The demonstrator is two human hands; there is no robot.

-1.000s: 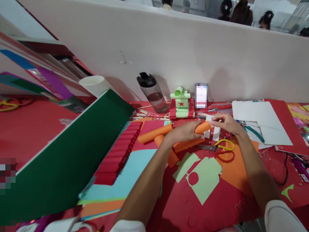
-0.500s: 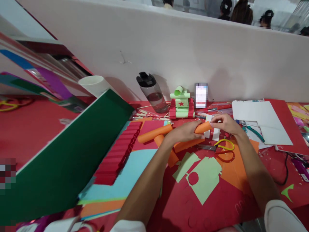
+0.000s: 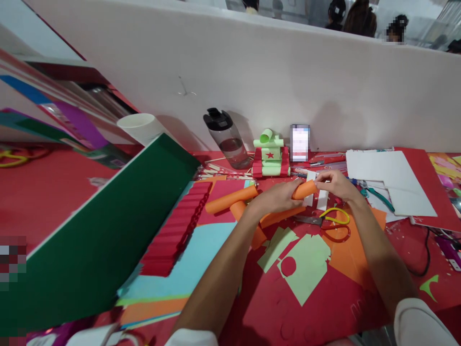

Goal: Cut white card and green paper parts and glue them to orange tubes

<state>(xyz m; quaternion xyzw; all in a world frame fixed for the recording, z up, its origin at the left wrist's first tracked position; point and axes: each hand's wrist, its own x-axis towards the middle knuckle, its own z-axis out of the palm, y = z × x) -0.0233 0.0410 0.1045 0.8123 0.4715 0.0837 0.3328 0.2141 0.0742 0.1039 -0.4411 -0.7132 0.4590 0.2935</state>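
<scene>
My left hand [image 3: 281,198] curls snugly around an orange paper roll [image 3: 306,190], which juts out to its right; my right hand [image 3: 335,184] pinches that right end; scissors [image 3: 320,220] lie nearer.

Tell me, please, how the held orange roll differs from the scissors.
The roll is plain orange; the scissors have one yellow and one red handle. The roll is tubular, the scissors flat with looped handles. The left hand holds the roll, the right hand at its end; the scissors lie untouched. Both are near the right hand.
</scene>
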